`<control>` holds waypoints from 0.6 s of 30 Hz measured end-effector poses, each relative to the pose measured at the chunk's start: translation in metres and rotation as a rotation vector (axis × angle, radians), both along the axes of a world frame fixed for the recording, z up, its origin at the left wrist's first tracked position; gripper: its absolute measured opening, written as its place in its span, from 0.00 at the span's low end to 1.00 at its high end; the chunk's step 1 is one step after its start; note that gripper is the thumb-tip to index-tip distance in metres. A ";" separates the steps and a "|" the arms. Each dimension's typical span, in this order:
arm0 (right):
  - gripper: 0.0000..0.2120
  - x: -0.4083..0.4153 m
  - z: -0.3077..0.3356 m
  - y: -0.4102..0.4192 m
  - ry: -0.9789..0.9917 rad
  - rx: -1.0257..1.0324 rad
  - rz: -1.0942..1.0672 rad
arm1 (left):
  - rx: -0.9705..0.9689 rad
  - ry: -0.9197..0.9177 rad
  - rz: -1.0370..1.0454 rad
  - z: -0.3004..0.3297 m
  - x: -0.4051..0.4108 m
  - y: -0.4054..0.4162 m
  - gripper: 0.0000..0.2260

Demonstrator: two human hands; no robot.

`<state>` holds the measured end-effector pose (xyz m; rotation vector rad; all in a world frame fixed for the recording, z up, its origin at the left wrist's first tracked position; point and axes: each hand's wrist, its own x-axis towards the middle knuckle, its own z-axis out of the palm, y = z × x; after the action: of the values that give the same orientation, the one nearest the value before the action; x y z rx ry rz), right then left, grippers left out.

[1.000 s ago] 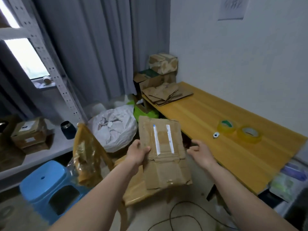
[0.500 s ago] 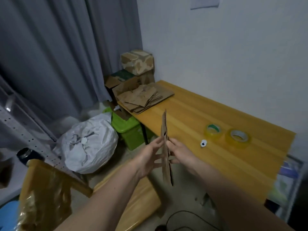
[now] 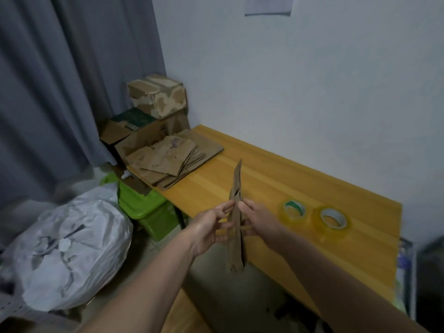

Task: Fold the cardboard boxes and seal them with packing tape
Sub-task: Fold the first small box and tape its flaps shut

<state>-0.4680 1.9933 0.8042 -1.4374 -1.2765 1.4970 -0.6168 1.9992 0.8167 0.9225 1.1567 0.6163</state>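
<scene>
Change: half a second ago the flattened cardboard box [image 3: 236, 219] stood edge-on between the two hands just as it does now; the view has only drifted slightly, and a second ago the box lay face-up toward the camera with the hands at its sides.
Bench [image 3: 264, 174]: yellow wooden top running away from the hands along the white wall, its near edge passing under the right forearm.
White sack [image 3: 69, 248]: crumpled, on the floor well to the left of the left hand.
Stack of flattened cardboard boxes [image 3: 168, 162]: on the far end of the bench, beyond and left of the hands.
Taped box [image 3: 157, 94]: sits on top of other cartons behind that stack, in the corner by the grey curtain.
Green bin [image 3: 141, 200]: under the far end of the bench, left of the hands.
Flattened cardboard box: upright, seen edge-on, its top rising above the fingers and its bottom hanging below the hands.
Left hand [image 3: 211, 228]: fingers extended, tips pressing the box's left face.
Right hand [image 3: 260, 222]: fingers laid against the right face, thumb at the edge; how tightly it grips cannot be told.
Tape rolls: two yellowish rolls flat on the bench just right of the right hand, the nearer one with a green core [image 3: 293, 210], the other with a white core [image 3: 332, 218].
</scene>
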 end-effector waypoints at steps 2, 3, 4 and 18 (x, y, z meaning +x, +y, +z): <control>0.16 0.003 -0.001 0.014 0.005 -0.013 -0.031 | -0.014 0.013 -0.026 0.001 0.005 0.018 0.24; 0.16 0.005 -0.002 0.020 0.003 -0.019 -0.040 | -0.022 0.014 -0.037 0.001 0.008 0.026 0.24; 0.15 0.008 -0.001 0.026 -0.007 -0.024 -0.049 | -0.025 0.011 -0.046 -0.001 0.011 0.033 0.24; 0.16 0.064 -0.005 0.159 -0.005 0.005 -0.025 | -0.034 -0.110 -0.014 -0.007 0.067 0.160 0.21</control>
<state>-0.4044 2.1525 0.7995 -1.4496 -1.2592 1.4740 -0.5502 2.1592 0.8094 0.8565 1.0581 0.6269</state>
